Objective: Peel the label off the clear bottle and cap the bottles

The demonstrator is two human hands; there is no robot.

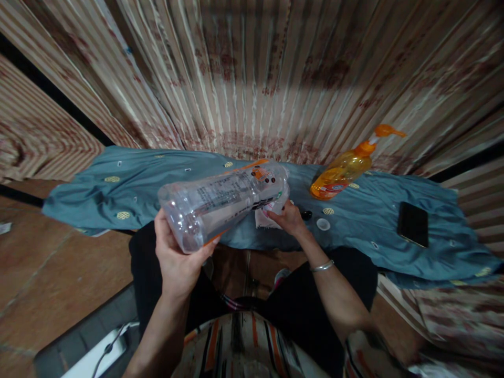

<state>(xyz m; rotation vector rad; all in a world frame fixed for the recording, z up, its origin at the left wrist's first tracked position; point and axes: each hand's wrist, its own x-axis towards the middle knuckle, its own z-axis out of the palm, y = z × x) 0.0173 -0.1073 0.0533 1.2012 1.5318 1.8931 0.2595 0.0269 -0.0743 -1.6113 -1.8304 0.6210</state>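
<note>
Left hand (177, 257) is wrapped around the base end of a clear plastic bottle (226, 202), held on its side, base toward the camera, neck pointing away. Bottle looks empty; printed label with orange edging runs along it. Right hand (285, 216) is at the neck end, fingers closed on a small white cloth or wipe (264, 218) pressed against the bottle just under the neck. The two hands sit at opposite ends of the bottle, both clamped.

Progress, as a judgement: bottle is uncapped or close to it, since a small white cap (323, 224) lies on the blue cloth (129, 184) just right of the right hand, with a small dark item (306, 214) between. Cannot tell whether the mouth is open; it is hidden. Wiping near the neck looks under way; most of the bottle body seems not yet reached by the wipe.

Further right of the right hand, an orange pump bottle (346, 168) leans on the cloth, liquid inside, pump on. Well to the right, a black phone (412, 224) lies flat. A bangle (322, 266) sits on the right wrist.
</note>
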